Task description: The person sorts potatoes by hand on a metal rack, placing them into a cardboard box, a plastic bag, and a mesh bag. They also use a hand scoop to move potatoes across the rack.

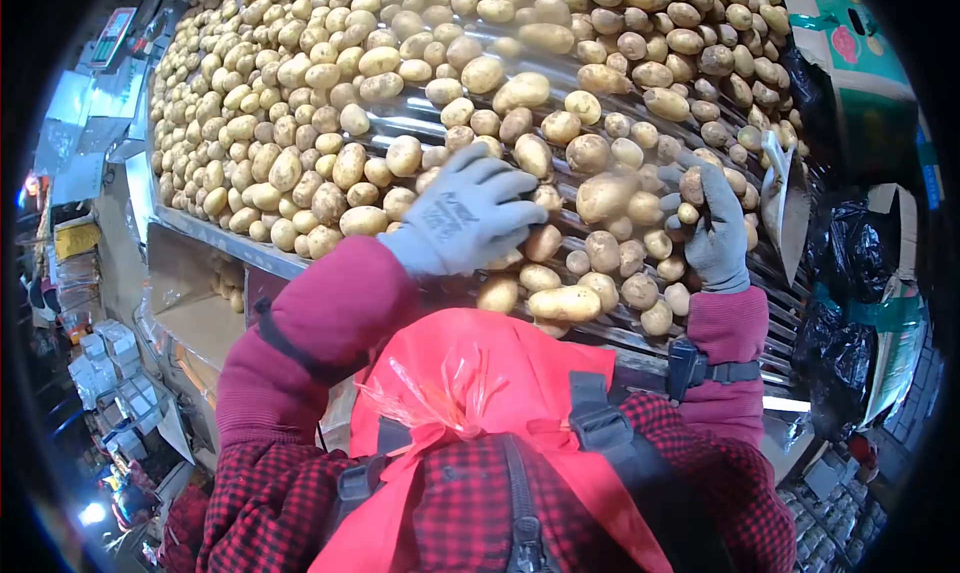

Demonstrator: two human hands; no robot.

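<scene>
Many pale brown potatoes [565, 303] lie on a roller table of metal bars in front of me. My left hand [465, 218], in a grey glove, rests palm down on potatoes near the middle, its fingers somewhat apart and its fingertips among them. My right hand [718, 238], gloved alike, is curled round a small potato [691, 185] at the right, with a smaller potato [688, 214] by its thumb. Part of its grip is hidden. A large potato [603, 198] sits between my two hands.
Bare metal rollers [415, 123] show between the potatoes. A metal edge [230, 235] runs along the near left side, above an open wooden box [195, 308]. At the right stand a green and white carton [850, 48] and black plastic bags [850, 253].
</scene>
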